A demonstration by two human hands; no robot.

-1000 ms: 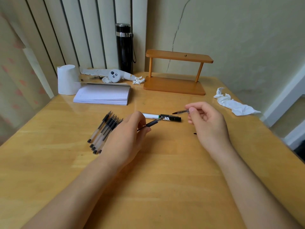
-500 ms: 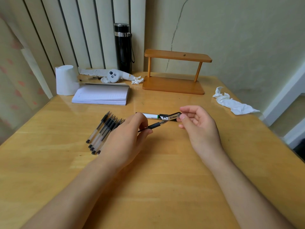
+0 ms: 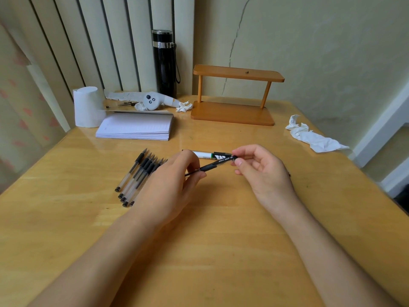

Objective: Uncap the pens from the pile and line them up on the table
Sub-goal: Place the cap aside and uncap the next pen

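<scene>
My left hand [image 3: 168,189] is closed around a black-gripped pen [image 3: 209,167] that points up and to the right. My right hand [image 3: 263,171] pinches a dark cap [image 3: 226,160] between thumb and forefinger, and the cap meets the pen's front end. Left of my left hand, a row of several uncapped clear pens [image 3: 137,176] lies side by side on the wooden table [image 3: 221,251], tips pointing away from me. My left hand hides part of the row.
A white marker [image 3: 203,154] lies just behind the hands. Further back are a notebook [image 3: 135,127], a paper roll [image 3: 86,107], a black flask [image 3: 164,63] and a wooden shelf [image 3: 234,107]. A crumpled tissue [image 3: 314,138] lies at the right.
My right hand, holding the cap apart from the pen a second ago, has moved left and brought the cap onto the pen's front end. My left hand has barely moved.
</scene>
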